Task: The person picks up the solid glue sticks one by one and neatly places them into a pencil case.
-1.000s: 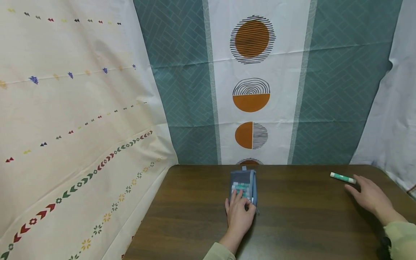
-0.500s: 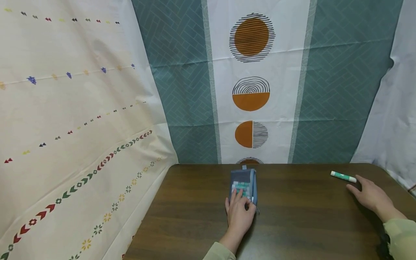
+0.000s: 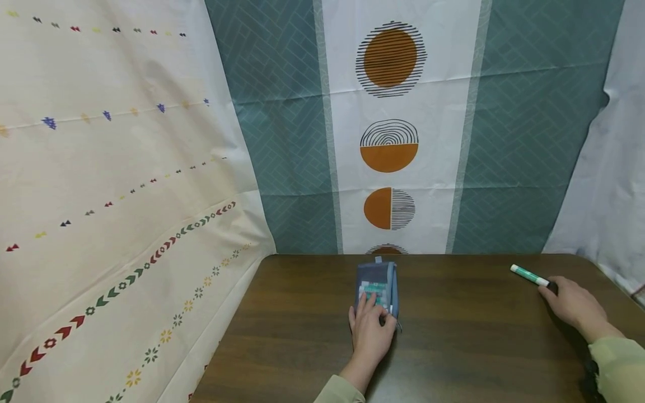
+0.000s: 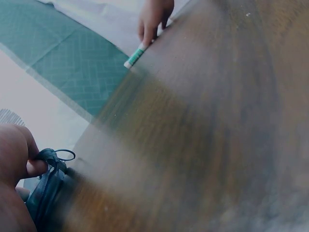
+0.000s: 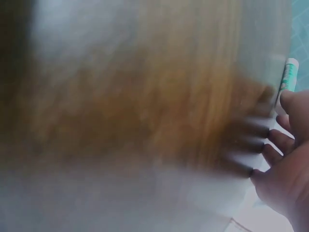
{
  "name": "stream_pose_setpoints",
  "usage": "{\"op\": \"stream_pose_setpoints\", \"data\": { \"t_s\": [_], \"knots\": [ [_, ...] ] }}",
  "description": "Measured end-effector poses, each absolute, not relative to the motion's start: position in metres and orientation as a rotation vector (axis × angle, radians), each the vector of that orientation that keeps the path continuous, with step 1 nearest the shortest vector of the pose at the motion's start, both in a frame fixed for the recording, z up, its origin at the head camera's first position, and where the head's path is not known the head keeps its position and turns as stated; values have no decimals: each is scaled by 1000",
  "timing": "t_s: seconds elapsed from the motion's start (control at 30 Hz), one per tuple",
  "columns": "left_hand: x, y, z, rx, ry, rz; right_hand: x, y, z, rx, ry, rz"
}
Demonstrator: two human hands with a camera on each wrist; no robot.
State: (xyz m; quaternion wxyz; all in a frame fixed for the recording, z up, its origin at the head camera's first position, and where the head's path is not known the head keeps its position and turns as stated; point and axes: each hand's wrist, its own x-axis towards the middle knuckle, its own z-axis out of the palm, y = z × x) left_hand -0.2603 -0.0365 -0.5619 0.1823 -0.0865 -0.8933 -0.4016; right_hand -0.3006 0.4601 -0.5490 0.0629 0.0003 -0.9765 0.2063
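Observation:
My left hand (image 3: 370, 330) lies over the near end of a blue zip pouch (image 3: 371, 271). Its thumb and index finger pinch the pouch's zipped edge, while the other fingers reach over the top. Through the pouch's window show several green-and-white pieces (image 3: 374, 287). In the left wrist view the pouch (image 4: 44, 191) has a cord loop (image 4: 66, 153) beside the pinching fingers. At the table's right, my right hand (image 3: 576, 302) pinches one end of a green-and-white stick (image 3: 528, 273) between thumb and fingers. The stick (image 5: 289, 76) is partly behind the hand in the right wrist view.
The brown wooden table (image 3: 453, 336) stretches between the two hands. A teal-and-white cloth (image 3: 403, 168) hangs along its far edge. Cream patterned fabric (image 3: 126, 224) drapes at the left, and white fabric (image 3: 620, 168) at the right.
My right hand has taken hold of the near end of the stick, which has turned slightly, with its far tip shifted a little left. The left hand and pouch have stayed put.

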Motion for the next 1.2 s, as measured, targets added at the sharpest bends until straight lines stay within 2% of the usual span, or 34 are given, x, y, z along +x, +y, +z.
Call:
{"op": "stream_pose_setpoints", "data": {
  "t_s": [0.4, 1.2],
  "knots": [
    [-260, -38, -560, -243, -2533, -1141, -296, 452, -544, -65, -2921, 629],
    [-259, -37, -560, -240, -2529, -1138, -297, 448, -542, -25, -2890, 594]
  ]
}}
